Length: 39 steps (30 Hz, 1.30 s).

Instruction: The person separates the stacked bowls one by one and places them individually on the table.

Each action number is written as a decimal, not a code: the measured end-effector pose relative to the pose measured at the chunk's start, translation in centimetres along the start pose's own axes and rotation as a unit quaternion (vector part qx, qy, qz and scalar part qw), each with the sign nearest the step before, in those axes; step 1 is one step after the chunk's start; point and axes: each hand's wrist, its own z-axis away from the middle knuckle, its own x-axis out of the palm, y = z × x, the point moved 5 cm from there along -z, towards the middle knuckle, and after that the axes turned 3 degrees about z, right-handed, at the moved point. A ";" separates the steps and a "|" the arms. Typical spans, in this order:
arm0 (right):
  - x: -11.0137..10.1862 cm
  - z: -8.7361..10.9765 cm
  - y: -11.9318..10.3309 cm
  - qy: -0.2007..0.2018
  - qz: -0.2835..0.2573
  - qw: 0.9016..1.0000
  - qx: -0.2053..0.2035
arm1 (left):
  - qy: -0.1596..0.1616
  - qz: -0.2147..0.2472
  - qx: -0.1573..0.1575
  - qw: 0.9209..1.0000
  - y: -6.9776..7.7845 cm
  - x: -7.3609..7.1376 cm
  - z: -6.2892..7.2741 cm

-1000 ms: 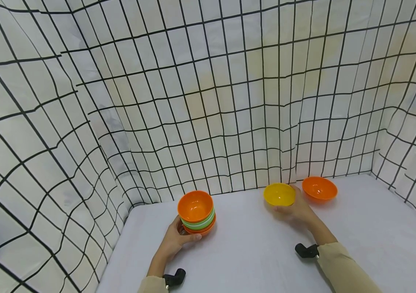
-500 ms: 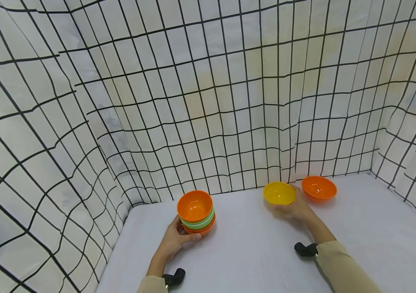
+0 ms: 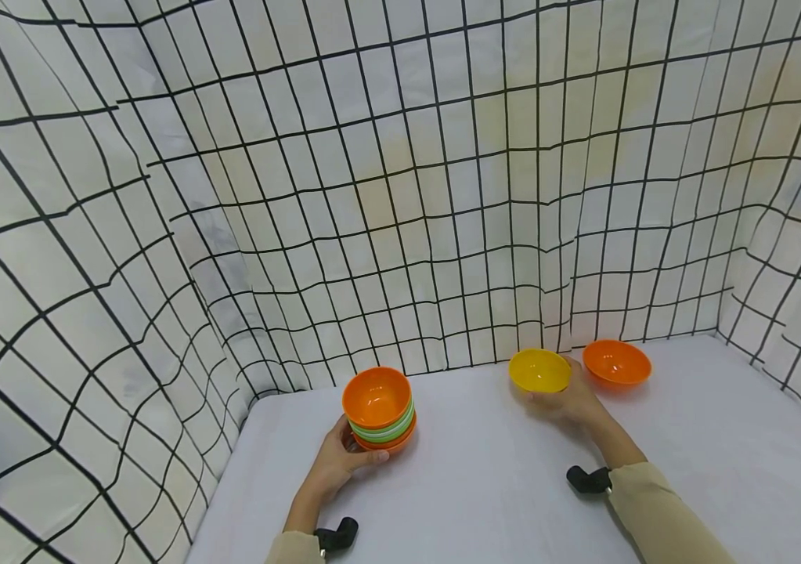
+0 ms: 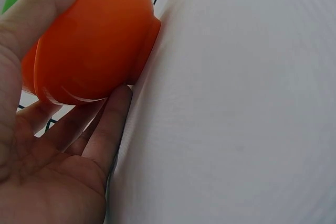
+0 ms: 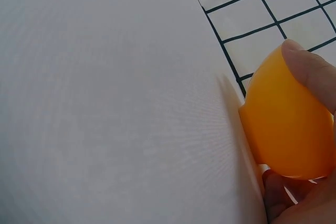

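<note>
Yellow bowl [image 3: 539, 371] shifted slightly, mouth up, bowl stack [image 3: 380, 412] upright

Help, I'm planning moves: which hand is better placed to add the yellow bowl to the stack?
Probably the right hand: it grips the yellow bowl, while the left hand holds the stack.

- table [image 3: 470, 486]: white, at 6 o'clock in head view.
- back wall [image 3: 442, 196]: white, black grid, at 12 o'clock.
- left wall [image 3: 55, 258]: same grid, at 9 o'clock.
- right wall [image 3: 788, 258]: same grid, at 3 o'clock.
- single orange bowl [image 3: 616, 364]: upright on table, toward 4 o'clock.
</note>
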 end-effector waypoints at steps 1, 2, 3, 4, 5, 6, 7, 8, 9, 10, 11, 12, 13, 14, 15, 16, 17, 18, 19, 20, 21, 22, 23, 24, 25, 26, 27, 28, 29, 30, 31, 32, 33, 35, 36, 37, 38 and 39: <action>0.0 0.0 0.0 0.000 -0.003 1.000 0.002 | 0.000 0.002 -0.002 1.000 0.0 0.0 0.0; 0.0 -0.1 0.0 0.000 -0.006 1.000 0.003 | 0.000 0.003 -0.003 1.000 0.0 0.0 0.0; 0.0 -0.1 0.0 0.000 -0.008 1.000 0.004 | -0.001 0.003 -0.002 1.000 -0.1 0.0 0.0; -0.1 -0.1 0.0 0.000 -0.011 1.000 0.005 | -0.002 0.003 -0.002 1.000 0.0 -0.1 0.0; -0.1 -0.1 0.0 0.000 -0.012 1.000 0.006 | -0.003 0.004 -0.002 1.000 -0.1 -0.1 0.0; -0.1 -0.1 0.0 0.000 -0.014 1.000 0.008 | -0.003 0.005 -0.002 1.000 -0.1 -0.1 0.0; -0.1 -0.1 0.0 -0.001 -0.014 1.000 0.009 | -0.003 0.006 -0.002 1.000 0.0 -0.1 0.0; -0.1 -0.1 0.0 -0.001 -0.013 1.000 0.010 | -0.003 0.005 -0.002 1.000 0.0 -0.1 0.0; -0.1 -0.1 0.0 -0.001 -0.012 1.000 0.010 | -0.003 0.004 -0.002 1.000 0.0 -0.1 0.0; -0.1 -0.1 0.0 -0.001 -0.012 1.000 0.010 | -0.003 0.005 -0.003 1.000 0.0 -0.1 0.0; -0.2 -0.1 0.0 -0.001 -0.012 1.000 0.010 | -0.002 0.005 -0.003 1.000 0.0 0.0 0.0; -0.2 -0.1 0.0 0.000 -0.014 1.000 0.009 | -0.002 0.005 -0.004 1.000 -0.1 0.0 0.0; -0.2 -0.1 0.1 0.001 -0.015 1.000 0.009 | -0.002 0.004 -0.005 1.000 -0.1 0.0 0.0; -0.1 -0.1 0.1 0.002 -0.015 1.000 0.007 | -0.002 0.004 -0.005 1.000 -0.1 0.0 0.0; -0.1 -0.1 0.1 0.002 -0.016 1.000 0.004 | -0.001 0.004 -0.005 1.000 -0.1 0.0 0.0; -0.1 -0.1 0.1 0.003 -0.016 1.000 0.001 | -0.001 0.004 -0.005 1.000 0.0 0.0 0.0; -0.1 -0.1 0.1 0.005 -0.016 1.000 -0.001 | -0.001 0.004 -0.005 1.000 0.0 0.0 0.0; -0.1 -0.1 0.1 0.005 -0.014 1.000 -0.004 | -0.001 0.005 -0.005 1.000 0.0 0.0 0.0; -0.1 -0.1 0.1 0.007 -0.014 1.000 -0.005 | -0.001 0.005 -0.005 1.000 0.0 0.0 0.0; -0.1 -0.1 0.1 0.007 -0.013 1.000 -0.006 | -0.001 0.005 -0.005 1.000 0.0 0.0 0.0; -0.1 -0.1 0.1 0.008 -0.012 1.000 -0.007 | -0.002 0.005 -0.005 1.000 0.0 0.0 0.0; -0.1 0.0 0.1 0.009 -0.011 1.000 -0.007 | -0.002 0.005 -0.005 1.000 0.0 0.0 0.0; 0.0 0.0 0.1 0.010 -0.010 1.000 -0.007 | -0.003 0.006 -0.004 1.000 0.0 0.0 0.0; -0.1 0.0 0.1 0.012 -0.010 1.000 -0.008 | -0.004 0.008 -0.002 1.000 0.0 0.1 0.0; -0.1 0.0 0.1 0.014 -0.010 1.000 -0.008 | -0.005 0.009 0.000 1.000 0.1 0.1 0.1; -0.1 0.1 0.0 0.016 -0.008 1.000 -0.010 | -0.007 0.010 0.002 1.000 0.1 0.1 0.1; -0.1 0.1 0.0 0.019 -0.006 1.000 -0.013 | -0.008 0.012 0.004 1.000 0.2 0.1 0.1; -0.1 0.1 0.0 0.021 -0.006 1.000 -0.014 | -0.009 0.013 0.006 1.000 0.2 0.1 0.1; -0.1 0.1 0.0 0.023 -0.007 1.000 -0.016 | -0.010 0.014 0.008 1.000 0.2 0.1 0.1; -0.1 0.1 0.0 0.025 -0.008 1.000 -0.018 | -0.011 0.014 0.009 1.000 0.3 0.1 0.2; -0.1 0.1 0.0 0.024 -0.008 0.999 -0.019 | -0.011 0.013 0.009 1.000 0.3 0.1 0.2; -0.1 0.1 0.0 0.024 -0.009 0.999 -0.019 | -0.011 0.012 0.009 1.000 0.2 0.1 0.2; -0.1 0.1 0.0 0.023 -0.010 0.999 -0.020 | -0.010 0.011 0.009 1.000 0.2 0.1 0.1; -0.1 0.1 0.0 0.022 -0.011 1.000 -0.019 | -0.010 0.010 0.008 1.000 0.2 0.1 0.1; -0.1 0.1 0.0 0.022 -0.010 1.000 -0.018 | -0.010 0.009 0.007 1.000 0.1 0.1 0.1; -0.1 0.1 0.0 0.021 -0.012 1.000 -0.016 | -0.009 0.009 0.006 1.000 0.1 0.1 0.1; -0.1 0.2 0.0 0.021 -0.011 1.000 -0.015 | -0.008 0.008 0.006 1.000 0.1 0.1 0.1; -0.1 0.2 0.0 0.021 -0.010 1.000 -0.013 | -0.008 0.008 0.005 1.000 0.1 0.1 0.1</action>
